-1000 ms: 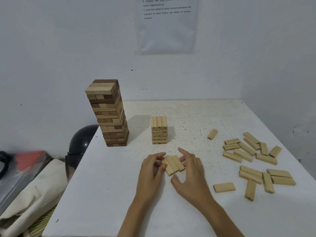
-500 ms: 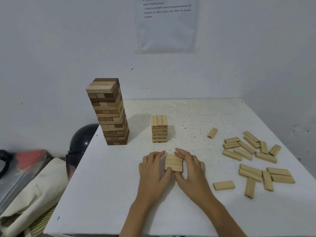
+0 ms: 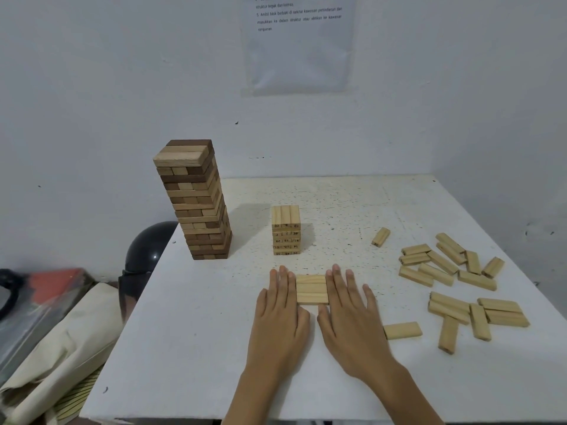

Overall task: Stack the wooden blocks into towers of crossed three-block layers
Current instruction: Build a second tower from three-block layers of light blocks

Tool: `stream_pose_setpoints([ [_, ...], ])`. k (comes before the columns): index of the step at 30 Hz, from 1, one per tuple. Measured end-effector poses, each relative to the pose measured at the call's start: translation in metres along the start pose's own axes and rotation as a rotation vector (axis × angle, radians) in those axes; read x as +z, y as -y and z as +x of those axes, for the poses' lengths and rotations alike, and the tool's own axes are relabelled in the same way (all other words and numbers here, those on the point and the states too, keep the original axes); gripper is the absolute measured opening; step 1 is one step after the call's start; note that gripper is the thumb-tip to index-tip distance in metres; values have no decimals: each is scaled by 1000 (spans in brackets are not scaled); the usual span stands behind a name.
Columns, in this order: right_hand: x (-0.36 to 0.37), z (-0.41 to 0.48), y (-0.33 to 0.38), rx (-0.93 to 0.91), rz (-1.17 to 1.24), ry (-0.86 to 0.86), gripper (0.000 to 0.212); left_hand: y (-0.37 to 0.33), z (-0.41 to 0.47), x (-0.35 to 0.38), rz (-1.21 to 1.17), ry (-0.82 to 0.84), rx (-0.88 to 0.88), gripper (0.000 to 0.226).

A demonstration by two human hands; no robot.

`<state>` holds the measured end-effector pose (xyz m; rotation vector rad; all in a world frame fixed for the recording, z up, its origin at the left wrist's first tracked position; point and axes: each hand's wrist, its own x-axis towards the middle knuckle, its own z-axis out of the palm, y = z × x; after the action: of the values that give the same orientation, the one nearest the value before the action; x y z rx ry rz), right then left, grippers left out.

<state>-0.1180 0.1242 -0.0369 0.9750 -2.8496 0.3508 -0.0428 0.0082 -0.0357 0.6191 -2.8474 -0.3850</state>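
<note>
1. Pale wood, three blocks side by side, forms a flat layer (image 3: pixel 312 289) on the white bench (image 3: pixel 199 348), in front of the small tower and apart from it.
2. The left hand (image 3: pixel 280 314) lies flat on the bench. Its fingers (image 3: pixel 283 280) are straight and close together, touching the layer's left end.
3. The right hand (image 3: pixel 352 317) lies flat as well, fingers straight and slightly spread, the index finger against the layer's right end. Neither hand grips anything.
4. The small tower (image 3: pixel 286 230) of pale numbered blocks stands upright behind the layer, with five layers showing on its near face.
5. A taller tower (image 3: pixel 196 200) of mixed dark and light blocks stands near the bench's left edge.
6. Loose blocks (image 3: pixel 460 280) lie scattered on the right side of the bench. A lone block (image 3: pixel 402 330) lies just beside the right wrist, and a far block (image 3: pixel 381 237) lies behind the pile.
7. A printed sheet (image 3: pixel 302 44) hangs on the wall. A dark round object (image 3: pixel 150 246) and a cream cloth (image 3: pixel 61 332) sit left of the bench.
</note>
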Motion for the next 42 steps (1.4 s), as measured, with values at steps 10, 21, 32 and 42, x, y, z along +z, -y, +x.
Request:
stream_pose_setpoints([
  [10,2,0,-1,-8,-34,29,68,4,0,5,98,-47,12,56],
  [21,-1,0,-1,-13,7,96,67,3,-1,7,73,-46,30,55],
  [32,-32,18,-30,-156,415,149,54,4,2,-18,-384,-154,37,59],
  [42,-38,39,-38,-352,460,126,21,28,21,-33,-348,-13,253,26],
])
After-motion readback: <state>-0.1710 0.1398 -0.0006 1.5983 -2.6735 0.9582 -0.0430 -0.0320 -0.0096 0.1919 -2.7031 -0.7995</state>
